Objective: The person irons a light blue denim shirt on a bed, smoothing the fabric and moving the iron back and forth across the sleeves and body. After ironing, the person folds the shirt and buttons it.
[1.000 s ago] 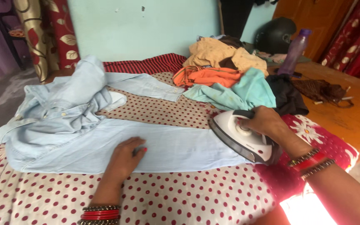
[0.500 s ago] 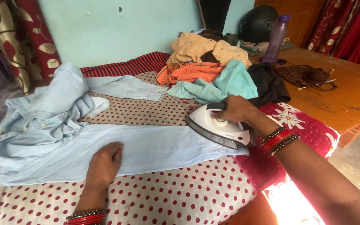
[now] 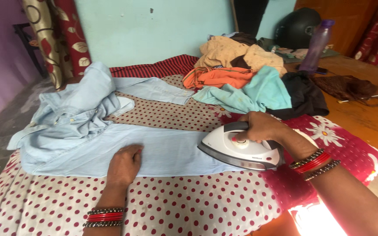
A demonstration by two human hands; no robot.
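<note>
gripping iron (image 3: 241,150), r hand (image 3: 263,127); l hand (image 3: 124,165) flat on shirt (image 3: 110,140); clothes pile (image 3: 241,78) beyond

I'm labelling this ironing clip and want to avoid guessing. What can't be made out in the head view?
- Soleplate of the iron: faces down on the light blue shirt, so unseen.
- Iron handle: mostly wrapped by the right hand.
- Left hand palm: pressed flat on the shirt.
- Shirt body: bunched at the left, its front is folded under.
- Purple bottle top: cut by the upper edge.
</note>
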